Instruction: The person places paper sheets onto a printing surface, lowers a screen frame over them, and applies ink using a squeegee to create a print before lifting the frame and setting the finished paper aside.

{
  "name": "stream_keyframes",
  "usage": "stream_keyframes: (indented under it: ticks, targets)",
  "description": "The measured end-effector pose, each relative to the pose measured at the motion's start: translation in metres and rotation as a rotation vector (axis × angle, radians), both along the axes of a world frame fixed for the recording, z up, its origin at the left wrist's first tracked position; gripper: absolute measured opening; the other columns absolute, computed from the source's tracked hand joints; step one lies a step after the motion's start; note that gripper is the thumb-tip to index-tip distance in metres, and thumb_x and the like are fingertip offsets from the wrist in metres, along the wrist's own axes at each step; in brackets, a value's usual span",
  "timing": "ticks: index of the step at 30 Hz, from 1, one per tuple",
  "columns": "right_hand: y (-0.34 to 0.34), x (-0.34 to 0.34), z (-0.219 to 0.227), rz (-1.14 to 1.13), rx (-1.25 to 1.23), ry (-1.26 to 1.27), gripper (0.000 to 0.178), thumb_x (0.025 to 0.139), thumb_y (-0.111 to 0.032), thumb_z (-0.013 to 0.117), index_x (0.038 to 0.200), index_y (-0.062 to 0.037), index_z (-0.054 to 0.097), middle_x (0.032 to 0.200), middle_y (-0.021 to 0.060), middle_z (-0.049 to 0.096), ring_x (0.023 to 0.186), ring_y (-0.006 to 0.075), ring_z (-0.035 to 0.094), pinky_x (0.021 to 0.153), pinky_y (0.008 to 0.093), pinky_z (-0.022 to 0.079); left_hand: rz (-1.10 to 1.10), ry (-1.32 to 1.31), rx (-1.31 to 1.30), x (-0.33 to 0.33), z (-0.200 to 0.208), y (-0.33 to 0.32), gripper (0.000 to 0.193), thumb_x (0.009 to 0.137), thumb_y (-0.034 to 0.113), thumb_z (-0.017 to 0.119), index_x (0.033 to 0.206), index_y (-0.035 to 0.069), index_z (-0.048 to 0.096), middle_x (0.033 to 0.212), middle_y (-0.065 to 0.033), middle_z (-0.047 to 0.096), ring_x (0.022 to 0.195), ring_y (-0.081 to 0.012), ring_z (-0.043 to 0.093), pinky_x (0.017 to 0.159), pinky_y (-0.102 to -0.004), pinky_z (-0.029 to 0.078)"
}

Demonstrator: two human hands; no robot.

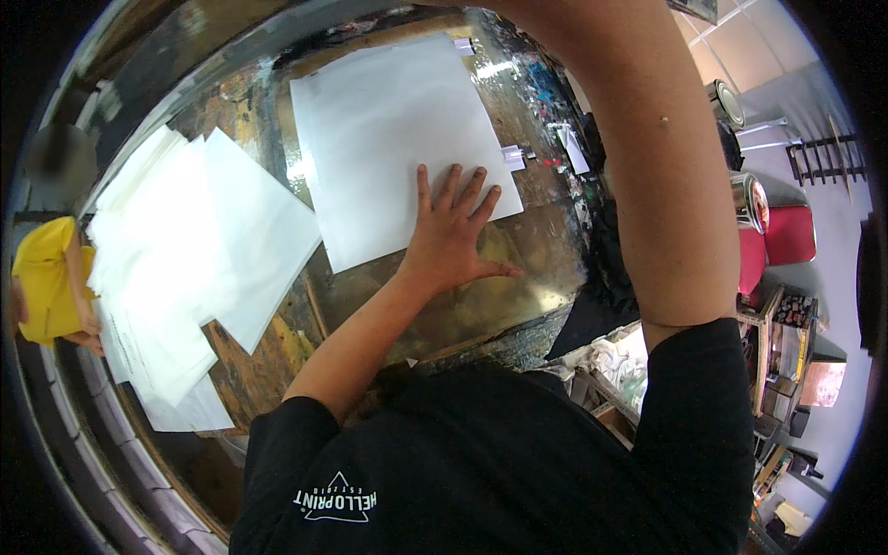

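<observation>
My left hand (451, 236) lies flat on the near edge of a white sheet (384, 139), its fingers spread and the thumb off to the right. The sheet rests on a worn, paint-stained board (388, 296). Two small pale tabs stick out along its right side, an upper tab (463, 46) and a lower tab (514, 157). My right arm (666, 166) stretches up past the sheet's right side and leaves the picture at the top, so the right hand is out of sight.
A large, untidy pile of white sheets (166, 268) covers the board's left part. Beyond it, a person in a yellow shirt (51, 282) has a hand near the pile. Black cloth (601, 305) lies at right, with metal cans (749, 202) and a red chair (789, 234) farther out.
</observation>
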State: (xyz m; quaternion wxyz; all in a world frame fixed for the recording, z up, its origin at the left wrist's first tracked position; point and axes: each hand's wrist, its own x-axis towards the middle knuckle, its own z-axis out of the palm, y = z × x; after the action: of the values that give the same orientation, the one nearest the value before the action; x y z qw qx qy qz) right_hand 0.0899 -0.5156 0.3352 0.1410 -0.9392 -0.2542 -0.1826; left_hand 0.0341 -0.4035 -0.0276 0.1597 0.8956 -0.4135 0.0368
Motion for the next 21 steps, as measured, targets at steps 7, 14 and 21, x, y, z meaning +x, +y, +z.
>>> stream_keyframes:
  ticks: [7, 14, 21]
  targets:
    - [0.019, 0.028, -0.033, -0.039, 0.010, -0.194, 0.058, 0.109, -0.056, 0.045, 0.077, -0.0099, 0.060, 0.069, 0.0031, 0.058, 0.066, 0.0190, 0.054, 0.086, 0.0469, 0.047, 0.080, -0.111, -0.147, 0.001, 0.030, 0.011, 0.124, 0.067, 0.091, 0.072, 0.158, 0.009, 0.050, 0.165, -0.0186, 0.043, 0.155, -0.0428, 0.033, 0.127, -0.0713, 0.012]
    - [-0.012, -0.011, -0.101, 0.012, -0.230, -0.037, 0.049, 0.089, -0.041, 0.076, 0.123, -0.0073, 0.065, 0.118, 0.0150, 0.071, 0.115, 0.0364, 0.066, 0.092, 0.0599, 0.045, 0.476, 0.551, -1.441, -0.029, 0.140, 0.175, 0.083, 0.072, 0.018, 0.100, 0.139, -0.003, 0.056, 0.126, -0.0147, 0.069, 0.107, -0.0238, 0.071, 0.095, -0.0372, 0.061]
    - [-0.014, 0.013, -0.239, 0.027, -0.228, 0.073, 0.059, 0.074, -0.013, 0.084, 0.125, -0.0100, 0.053, 0.113, 0.0102, 0.060, 0.114, 0.0315, 0.059, 0.097, 0.0539, 0.036, 0.751, 0.309, -0.685, -0.085, 0.032, 0.190, 0.123, 0.058, 0.047, 0.103, 0.156, -0.004, 0.050, 0.115, -0.0123, 0.073, 0.106, -0.0233, 0.065, 0.104, -0.0415, 0.042]
